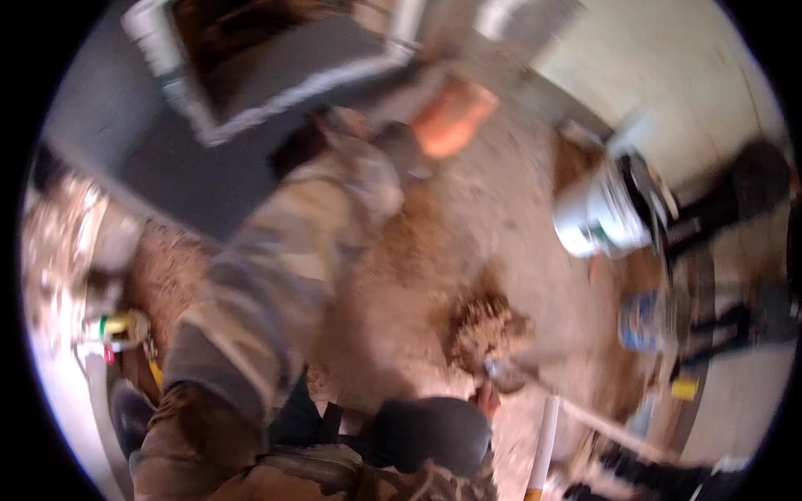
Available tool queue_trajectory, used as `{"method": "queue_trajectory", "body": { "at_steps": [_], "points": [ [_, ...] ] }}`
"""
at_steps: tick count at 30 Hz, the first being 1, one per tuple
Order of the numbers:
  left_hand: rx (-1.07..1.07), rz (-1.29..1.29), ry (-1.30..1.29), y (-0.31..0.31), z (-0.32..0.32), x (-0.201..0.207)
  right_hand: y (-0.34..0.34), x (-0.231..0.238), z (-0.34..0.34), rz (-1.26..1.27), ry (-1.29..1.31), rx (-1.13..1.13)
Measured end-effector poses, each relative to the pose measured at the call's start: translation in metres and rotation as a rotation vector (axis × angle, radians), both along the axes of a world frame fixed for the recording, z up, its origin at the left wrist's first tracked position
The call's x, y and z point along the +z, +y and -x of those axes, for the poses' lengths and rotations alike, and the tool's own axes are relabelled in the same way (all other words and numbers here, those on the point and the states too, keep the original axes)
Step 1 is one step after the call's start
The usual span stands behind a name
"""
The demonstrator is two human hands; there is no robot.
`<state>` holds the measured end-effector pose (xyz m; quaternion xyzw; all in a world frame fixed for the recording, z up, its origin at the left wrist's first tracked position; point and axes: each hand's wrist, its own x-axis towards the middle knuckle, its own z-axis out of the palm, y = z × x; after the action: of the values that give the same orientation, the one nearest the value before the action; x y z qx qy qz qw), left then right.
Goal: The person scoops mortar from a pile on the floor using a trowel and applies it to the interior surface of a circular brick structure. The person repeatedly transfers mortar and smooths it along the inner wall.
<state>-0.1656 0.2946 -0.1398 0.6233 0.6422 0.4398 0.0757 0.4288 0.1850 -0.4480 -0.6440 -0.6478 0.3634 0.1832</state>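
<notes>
The picture is smeared by motion. My left arm, in a camouflage sleeve, stretches up from the lower left. At its end my left hand [342, 125] is near a dark grey panel [209, 175] and a blurred orange slab [454, 117]; its grip cannot be made out. My right hand [484, 399] shows only in small part beyond my dark grey knee [430, 430]. Close beside it lies a shiny metal tool head [505, 373], next to a heap of brown rubble [484, 330]. Whether my right hand grips the tool is unclear.
A white-edged opening [292, 96] is in the dark panel. White bucket [597, 213] and smaller blue-and-clear bucket [643, 321] stand at the right, beside dark, blurred shapes. A white tube [545, 447] and a long pale pole [610, 430] are lower right; a yellow-labelled container [117, 328] is left.
</notes>
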Motion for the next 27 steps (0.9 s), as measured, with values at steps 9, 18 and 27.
{"method": "queue_trajectory", "body": {
  "at_steps": [9, 18, 27],
  "points": [
    [-0.104, -0.194, -0.444, -0.151, -0.07, 0.025, 0.063, 0.108, 0.101, 0.08, 0.303, 0.43],
    [0.119, 0.208, -0.652, -0.333, -0.125, 0.045, 0.073, 0.363, 0.328, 0.374, 0.269, 0.848],
    [0.53, 0.096, -0.511, -0.384, -0.15, 0.076, 0.105, 0.448, 0.616, 1.306, 0.675, 0.877]
  ]
}}
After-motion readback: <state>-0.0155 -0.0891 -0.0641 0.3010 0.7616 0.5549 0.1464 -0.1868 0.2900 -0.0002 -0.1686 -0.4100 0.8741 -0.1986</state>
